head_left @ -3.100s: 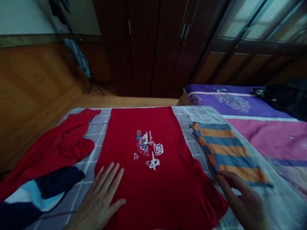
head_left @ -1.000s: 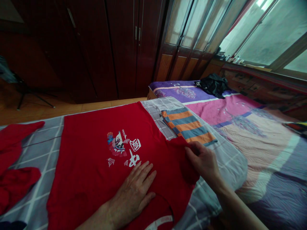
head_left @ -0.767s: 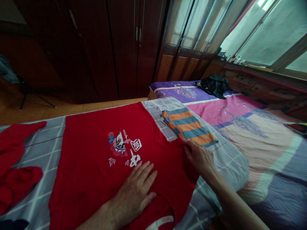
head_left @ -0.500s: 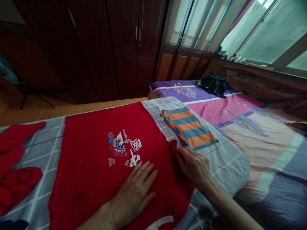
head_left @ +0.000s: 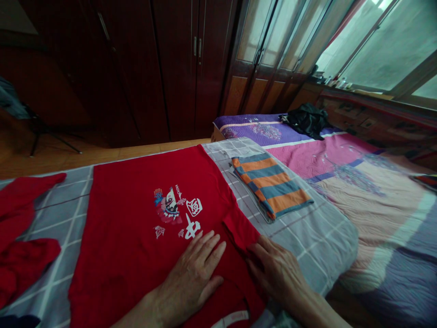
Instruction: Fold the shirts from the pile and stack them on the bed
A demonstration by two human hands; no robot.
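Note:
A red T-shirt [head_left: 126, 214] with a white-lettered, colourful print lies spread over the grey checked cover. My left hand [head_left: 193, 269] rests flat on it just below the print, fingers stretched out. At the shirt's right edge, my right hand [head_left: 278, 269] has its fingers curled onto the red fabric, where the sleeve [head_left: 241, 228] is turned inward over the body. The fingertips of that hand are partly hidden by the cloth. Near the bottom, a pale strip [head_left: 232, 319] shows at the neckline.
A folded orange-and-grey striped garment [head_left: 273, 184] lies right of the shirt on the checked cover [head_left: 317, 241]. More red cloth [head_left: 27, 232] is at the left. Beyond are a bed with a patchwork spread [head_left: 362, 196], a black garment [head_left: 307, 119] and dark wardrobes [head_left: 177, 82].
My right hand has moved down and toward me, bringing the sleeve inward so it lies folded over the shirt. My left hand stays in nearly the same place.

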